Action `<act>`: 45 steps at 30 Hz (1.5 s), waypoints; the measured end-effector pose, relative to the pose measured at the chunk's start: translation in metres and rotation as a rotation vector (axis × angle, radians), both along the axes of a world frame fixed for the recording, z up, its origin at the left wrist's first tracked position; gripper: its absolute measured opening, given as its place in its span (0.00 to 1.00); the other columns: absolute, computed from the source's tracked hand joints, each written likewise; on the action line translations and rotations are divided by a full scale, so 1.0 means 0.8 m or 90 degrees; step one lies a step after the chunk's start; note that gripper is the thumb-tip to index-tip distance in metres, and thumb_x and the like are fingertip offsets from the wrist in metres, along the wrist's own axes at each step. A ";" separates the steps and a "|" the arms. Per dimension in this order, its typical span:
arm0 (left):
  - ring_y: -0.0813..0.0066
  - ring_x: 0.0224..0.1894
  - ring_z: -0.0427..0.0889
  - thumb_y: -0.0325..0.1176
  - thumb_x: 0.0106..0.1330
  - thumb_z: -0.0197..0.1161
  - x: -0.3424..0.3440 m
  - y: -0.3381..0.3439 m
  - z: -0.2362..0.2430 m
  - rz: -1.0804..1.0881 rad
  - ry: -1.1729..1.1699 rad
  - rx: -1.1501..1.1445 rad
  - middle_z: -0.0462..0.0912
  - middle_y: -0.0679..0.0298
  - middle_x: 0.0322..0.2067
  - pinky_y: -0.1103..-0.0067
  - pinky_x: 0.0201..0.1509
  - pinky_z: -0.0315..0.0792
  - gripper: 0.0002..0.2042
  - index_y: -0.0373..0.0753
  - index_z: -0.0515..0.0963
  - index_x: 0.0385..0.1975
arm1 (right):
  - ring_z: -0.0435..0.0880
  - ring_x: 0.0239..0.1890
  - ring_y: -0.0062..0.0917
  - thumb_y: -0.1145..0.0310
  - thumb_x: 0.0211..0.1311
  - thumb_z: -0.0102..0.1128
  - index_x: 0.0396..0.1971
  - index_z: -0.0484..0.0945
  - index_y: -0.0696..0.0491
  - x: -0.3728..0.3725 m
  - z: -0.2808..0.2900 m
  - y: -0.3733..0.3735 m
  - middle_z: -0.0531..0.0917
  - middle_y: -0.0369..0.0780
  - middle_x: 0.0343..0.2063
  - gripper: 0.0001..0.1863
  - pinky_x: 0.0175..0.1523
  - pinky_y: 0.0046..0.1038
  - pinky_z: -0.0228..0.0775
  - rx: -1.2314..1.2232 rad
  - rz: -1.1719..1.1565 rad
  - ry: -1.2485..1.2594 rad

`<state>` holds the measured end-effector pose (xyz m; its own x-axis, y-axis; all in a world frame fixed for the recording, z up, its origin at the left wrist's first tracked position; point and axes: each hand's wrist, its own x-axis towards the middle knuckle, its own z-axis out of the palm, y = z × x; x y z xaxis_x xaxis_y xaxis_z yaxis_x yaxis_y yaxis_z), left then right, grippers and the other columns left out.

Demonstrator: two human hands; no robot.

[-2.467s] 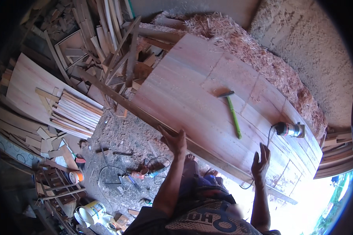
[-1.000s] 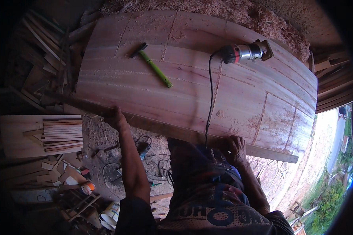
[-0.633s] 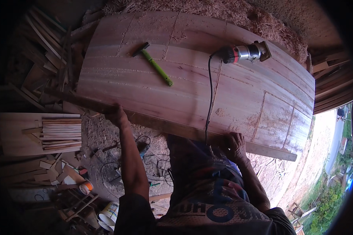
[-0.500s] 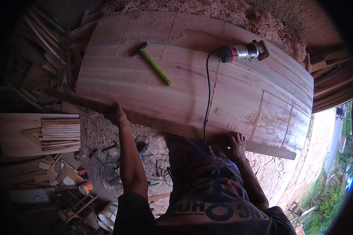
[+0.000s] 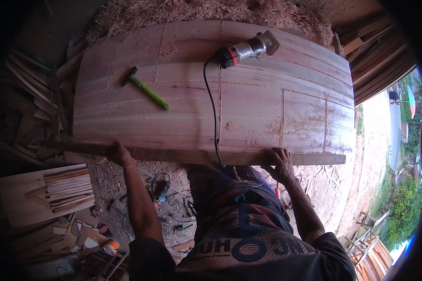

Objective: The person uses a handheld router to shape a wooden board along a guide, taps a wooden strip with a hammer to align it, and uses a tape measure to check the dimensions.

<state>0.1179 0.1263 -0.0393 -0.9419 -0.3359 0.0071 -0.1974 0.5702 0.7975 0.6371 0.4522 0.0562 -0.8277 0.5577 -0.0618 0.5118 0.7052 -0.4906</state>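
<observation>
My left hand [image 5: 122, 155] is closed round a long wooden batten [image 5: 183, 156], which runs along the near edge of a wide wooden panel [image 5: 253, 119]. Farther right, my right hand [image 5: 281, 165] grips the same batten, fingers over its top. On the panel's left part lies a hammer [image 5: 148, 92] with a bright green handle and dark head. A silver, black and red trim router [image 5: 249, 48] rests on its side near the far edge. Its black cord [image 5: 214, 105] crosses the panel and hangs over the batten between my hands. Sawdust lines the panel's grooves.
Wood shavings [image 5: 211, 13] are heaped behind the panel. Offcuts [image 5: 33, 93] crowd the left, above a board holding stacked strips [image 5: 69, 188]. Power tools and cords [image 5: 162, 188] lie on the floor by my left arm. Long planks [image 5: 382, 58] stand at the far right.
My view has turned, so the panel, hammer and router sit farther left and the batten looks more level. Both hands still hold the batten; hammer and router keep their places on the panel.
</observation>
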 end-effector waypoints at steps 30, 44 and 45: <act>0.46 0.56 0.76 0.44 0.54 0.74 0.010 -0.003 -0.007 0.056 0.088 0.032 0.72 0.40 0.56 0.62 0.61 0.73 0.44 0.26 0.55 0.63 | 0.72 0.48 0.44 0.63 0.49 0.73 0.51 0.76 0.52 0.003 -0.021 0.002 0.76 0.45 0.45 0.28 0.53 0.45 0.64 0.049 0.054 0.082; 0.54 0.59 0.71 0.42 0.53 0.75 0.020 0.018 -0.001 0.101 0.144 0.175 0.68 0.45 0.58 0.63 0.60 0.73 0.43 0.33 0.56 0.64 | 0.73 0.47 0.44 0.63 0.47 0.73 0.53 0.75 0.52 0.019 -0.045 -0.003 0.76 0.45 0.43 0.30 0.53 0.46 0.62 0.087 0.065 0.091; 0.54 0.60 0.71 0.40 0.52 0.75 0.018 0.012 -0.003 0.084 0.188 0.279 0.68 0.46 0.58 0.64 0.60 0.73 0.44 0.33 0.55 0.64 | 0.73 0.46 0.44 0.64 0.48 0.72 0.53 0.75 0.52 0.016 -0.044 -0.003 0.77 0.44 0.42 0.30 0.52 0.46 0.62 0.087 0.074 0.107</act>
<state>0.1327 0.1362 -0.0414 -0.8709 -0.4816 0.0977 0.0239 0.1571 0.9873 0.6496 0.4496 0.0208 -0.8794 0.4513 0.1516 0.3421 0.8204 -0.4582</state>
